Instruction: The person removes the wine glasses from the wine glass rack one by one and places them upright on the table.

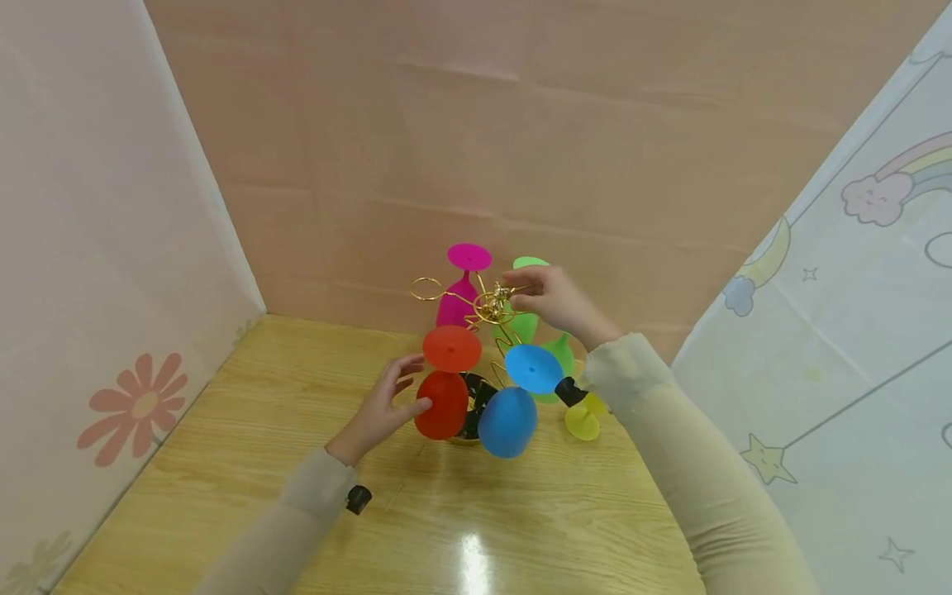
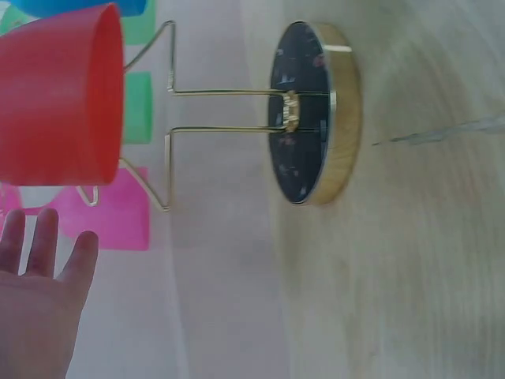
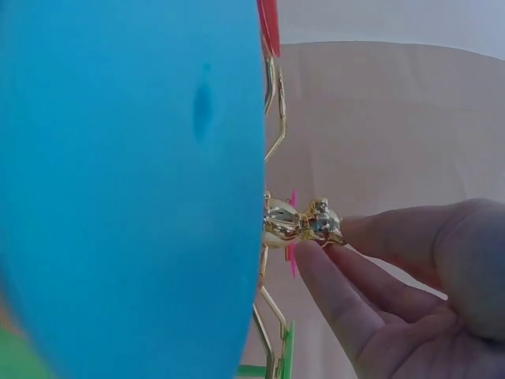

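Observation:
A gold wire goblet rack (image 1: 493, 307) stands on a round black base with a gold rim (image 2: 343, 118). Upside-down plastic goblets hang from it: a red goblet (image 1: 443, 405), a blue goblet (image 1: 508, 421), a magenta goblet (image 1: 457, 304) and green goblets (image 1: 524, 328). My right hand (image 1: 554, 299) pinches the gold bear-shaped knob (image 3: 322, 225) on top of the rack between thumb and fingertips. Beside the red goblet is my left hand (image 1: 384, 411), fingers spread and relaxed; its thumb overlaps the bowl in the head view, and nothing is in its grasp.
A yellow goblet (image 1: 583, 424) is low at the right, partly hidden by the right wrist camera (image 1: 571, 391). One rack loop (image 1: 426, 288) at the left holds no goblet. The wooden table (image 1: 335, 364) meets a pinkish-brown backdrop (image 1: 476, 165) behind the rack.

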Demonstrator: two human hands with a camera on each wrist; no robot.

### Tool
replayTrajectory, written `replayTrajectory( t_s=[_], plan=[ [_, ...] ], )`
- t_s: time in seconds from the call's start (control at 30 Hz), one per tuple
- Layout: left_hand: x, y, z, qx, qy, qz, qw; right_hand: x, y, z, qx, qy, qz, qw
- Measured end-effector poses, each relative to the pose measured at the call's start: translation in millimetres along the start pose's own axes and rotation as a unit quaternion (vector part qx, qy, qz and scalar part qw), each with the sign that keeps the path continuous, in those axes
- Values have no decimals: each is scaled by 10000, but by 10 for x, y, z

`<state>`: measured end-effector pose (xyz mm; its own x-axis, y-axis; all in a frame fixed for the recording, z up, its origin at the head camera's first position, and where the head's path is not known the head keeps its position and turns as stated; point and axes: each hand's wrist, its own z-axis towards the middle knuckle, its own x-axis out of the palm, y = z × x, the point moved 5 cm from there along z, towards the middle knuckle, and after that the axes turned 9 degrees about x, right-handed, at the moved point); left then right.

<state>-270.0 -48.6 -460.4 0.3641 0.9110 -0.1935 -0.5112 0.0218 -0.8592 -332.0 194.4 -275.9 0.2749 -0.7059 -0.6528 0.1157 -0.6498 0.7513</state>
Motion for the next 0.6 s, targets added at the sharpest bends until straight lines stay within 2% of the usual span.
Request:
replayTrajectory(
  t_s=[0.17,0.37,0.6],
  plan=[
    [93,124,-39,-91,173,111,9997,37,47,16,67,11,-179,9998],
    [180,196,-55,-156,307,289,9990,58,32,37,200,-127,-76,9997],
    [232,242,-62,-128,262,381,9988,72,-29,71,271,-332,194,9989]
  ],
)
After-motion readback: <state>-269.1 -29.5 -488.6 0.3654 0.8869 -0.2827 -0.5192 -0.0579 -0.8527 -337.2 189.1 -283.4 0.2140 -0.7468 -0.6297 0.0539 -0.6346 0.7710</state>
